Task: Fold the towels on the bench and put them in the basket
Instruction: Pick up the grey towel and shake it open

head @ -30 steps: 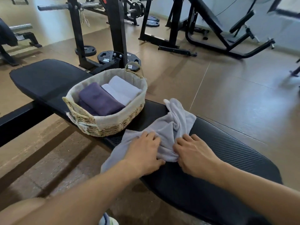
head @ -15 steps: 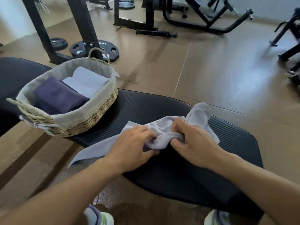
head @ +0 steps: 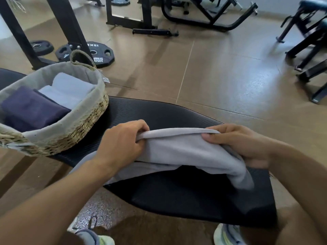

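Observation:
A light grey towel (head: 178,149) is stretched between my hands just above the black padded bench (head: 169,115). My left hand (head: 122,144) pinches its top edge at the left and my right hand (head: 237,144) pinches the same edge at the right. The rest of the towel droops toward me onto the bench. A woven basket (head: 83,126) with a cloth liner stands on the bench at the left. Inside it lie a folded dark purple towel (head: 30,108) and two folded light grey towels (head: 70,87).
Weight plates (head: 100,53) lie on the brown floor behind the basket, beside a black rack post (head: 69,27). More black gym frames (head: 203,20) stand at the back and another bench frame (head: 307,43) at the right. My shoes (head: 228,236) show below the bench.
My hands have moved apart along the towel's edge and lifted it, so the bunched towel is now spread between them. The view has shifted right and closer.

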Action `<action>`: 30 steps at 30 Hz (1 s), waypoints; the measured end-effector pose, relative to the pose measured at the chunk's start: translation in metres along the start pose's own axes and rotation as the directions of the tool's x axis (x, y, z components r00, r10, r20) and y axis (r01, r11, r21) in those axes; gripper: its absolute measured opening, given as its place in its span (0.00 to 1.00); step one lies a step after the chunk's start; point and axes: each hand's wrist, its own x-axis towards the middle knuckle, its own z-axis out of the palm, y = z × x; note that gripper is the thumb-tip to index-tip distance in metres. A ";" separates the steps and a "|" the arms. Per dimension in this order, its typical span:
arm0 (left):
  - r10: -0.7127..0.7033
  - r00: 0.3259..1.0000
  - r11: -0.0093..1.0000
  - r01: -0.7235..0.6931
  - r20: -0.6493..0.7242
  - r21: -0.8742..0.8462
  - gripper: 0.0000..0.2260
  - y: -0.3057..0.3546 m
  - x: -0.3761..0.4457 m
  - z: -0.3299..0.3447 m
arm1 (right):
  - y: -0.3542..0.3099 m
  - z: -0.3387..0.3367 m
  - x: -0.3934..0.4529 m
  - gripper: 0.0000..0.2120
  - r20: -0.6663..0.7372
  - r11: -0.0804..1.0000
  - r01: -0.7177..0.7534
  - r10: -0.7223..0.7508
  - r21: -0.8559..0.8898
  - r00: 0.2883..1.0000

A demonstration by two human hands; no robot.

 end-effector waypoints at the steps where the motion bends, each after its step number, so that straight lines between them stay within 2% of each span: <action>1: -0.042 0.999 0.999 0.042 -0.002 -0.022 0.09 -0.002 0.002 -0.001 | -0.003 -0.007 -0.007 0.10 0.081 0.995 -0.083 0.078 0.059 0.994; 2: -0.087 0.996 0.995 0.087 0.001 -0.053 0.08 -0.003 0.004 -0.002 | -0.004 -0.013 -0.011 0.10 0.127 0.988 -0.138 0.129 0.067 0.983; 4: -0.164 0.986 0.980 0.165 0.018 -0.109 0.07 -0.008 0.008 -0.002 | -0.002 -0.026 -0.012 0.10 0.089 0.979 -0.194 0.189 0.060 0.978; 7: -0.242 0.967 0.967 0.247 0.084 -0.056 0.08 -0.020 0.011 -0.002 | 0.008 -0.038 0.004 0.12 -0.201 0.988 -0.156 0.150 -0.015 0.968; 9: -0.279 0.954 0.960 0.276 0.112 0.047 0.05 -0.030 0.012 -0.001 | 0.019 -0.052 0.024 0.17 -0.447 0.962 -0.138 0.019 -0.235 0.894; 11: -0.312 0.944 0.949 0.304 0.111 0.082 0.03 -0.037 0.015 -0.001 | 0.032 -0.068 0.043 0.25 -0.566 0.845 -0.226 -0.105 -0.484 0.818; 13: -0.346 0.933 0.937 0.339 0.100 0.085 0.06 -0.043 0.018 -0.003 | 0.044 -0.081 0.056 0.28 -0.591 0.734 -0.303 -0.163 -0.608 0.790; 15: -0.384 0.918 0.923 0.378 0.100 0.073 0.09 -0.049 0.022 -0.006 | 0.053 -0.090 0.065 0.28 -0.627 0.686 -0.355 -0.190 -0.635 0.756; 17: -0.422 0.900 0.907 0.416 0.111 0.072 0.11 -0.053 0.024 -0.008 | 0.056 -0.093 0.071 0.28 -0.667 0.702 -0.368 -0.203 -0.610 0.717; 20: -0.440 0.889 0.897 0.428 0.127 0.111 0.08 -0.053 0.025 -0.011 | 0.053 -0.096 0.075 0.26 -0.707 0.735 -0.335 -0.270 -0.590 0.654; 24: -0.459 0.883 0.885 0.445 0.098 0.137 0.08 -0.052 0.026 -0.014 | 0.048 -0.094 0.070 0.24 -0.757 0.759 -0.319 -0.330 -0.568 0.565; 25: -0.467 0.880 0.881 0.454 0.091 0.134 0.11 -0.053 0.027 -0.014 | 0.047 -0.094 0.069 0.24 -0.762 0.762 -0.326 -0.318 -0.560 0.565; 27: -0.492 0.866 0.870 0.484 0.094 0.095 0.17 -0.048 0.028 -0.016 | 0.048 -0.096 0.069 0.24 -0.749 0.744 -0.377 -0.241 -0.551 0.617; 30: -0.500 0.863 0.865 0.502 0.074 -0.006 0.26 -0.035 0.028 -0.015 | 0.048 -0.098 0.064 0.28 -0.673 0.584 -0.504 -0.102 -0.637 0.732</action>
